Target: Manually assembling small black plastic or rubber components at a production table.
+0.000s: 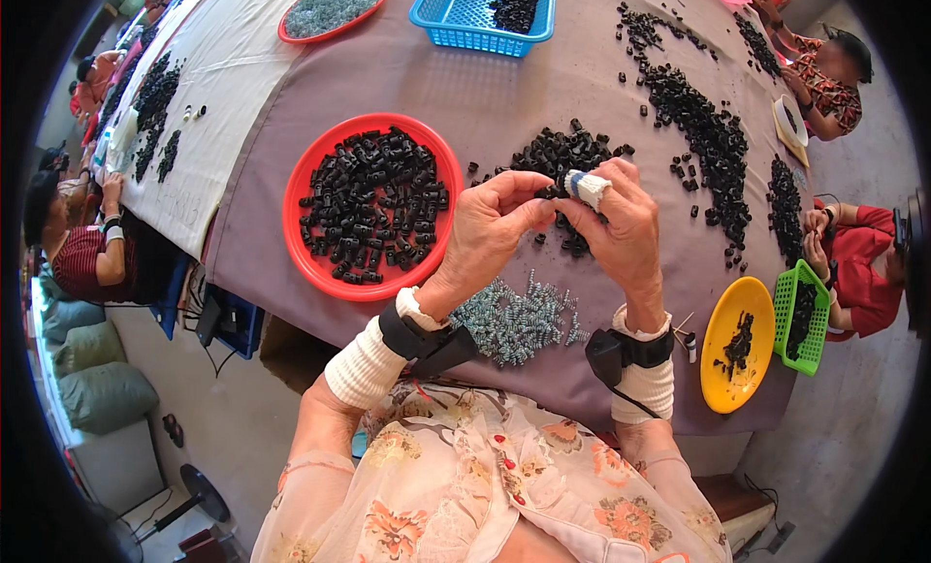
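Note:
My left hand (pixel 490 228) and my right hand (pixel 626 238) meet above the table, thumbs and forefingers pinched together. Between their fingertips is a small black plastic piece (pixel 553 191), mostly hidden. A white cloth sleeve (pixel 587 187) with a blue stripe covers one of my right fingers. Just beyond the hands lies a pile of small black plastic pieces (pixel 558 150). Closer to me, between my wrists, small metal springs (pixel 519 321) are heaped. To the left of my left hand stands a round red plate (pixel 364 291) full of black cylindrical pieces.
At the right are a yellow plate (pixel 752 296) with a few black bits and a green basket (pixel 784 309). A blue basket (pixel 480 39) and a red-rimmed dish of springs (pixel 335 8) stand at the far side. Loose black pieces (pixel 708 160) spread rightward. People sit along both sides.

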Demonstrator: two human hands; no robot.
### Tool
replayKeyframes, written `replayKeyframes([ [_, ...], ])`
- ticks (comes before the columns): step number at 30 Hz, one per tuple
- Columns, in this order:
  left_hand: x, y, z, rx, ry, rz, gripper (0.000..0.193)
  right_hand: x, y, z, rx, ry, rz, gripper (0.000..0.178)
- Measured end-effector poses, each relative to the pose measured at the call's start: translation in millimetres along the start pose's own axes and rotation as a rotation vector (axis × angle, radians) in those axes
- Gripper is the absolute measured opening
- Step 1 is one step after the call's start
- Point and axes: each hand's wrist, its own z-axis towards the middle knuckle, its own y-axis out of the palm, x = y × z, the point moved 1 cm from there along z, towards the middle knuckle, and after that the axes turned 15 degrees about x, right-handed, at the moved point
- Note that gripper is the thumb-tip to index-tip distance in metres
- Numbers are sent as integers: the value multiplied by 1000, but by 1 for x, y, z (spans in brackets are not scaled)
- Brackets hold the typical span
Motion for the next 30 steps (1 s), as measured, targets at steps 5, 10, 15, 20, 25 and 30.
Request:
replayKeyframes([
  [5, 3, 0, -1, 15, 44, 92, 21, -2, 0, 0, -13, -83, -54, 18],
  [10, -1, 0, 0, 22, 145, 118, 21, -4, 1, -2, -40, -142, -130, 18],
  [15, 1, -1, -2, 26, 118, 149, 23, -10, 2, -4, -63, -140, -207, 19],
  [20, 0, -2, -2, 37, 101, 185, 25, -12, 3, -5, -87, -121, -266, 18],
  [25, -3, 0, -1, 67, 76, 64, 22, -11, 5, -8, -106, -105, -296, 17],
  [30, -7, 0, -2, 83, 89, 61, 22, -11, 9, -10, -112, -135, -292, 11],
])
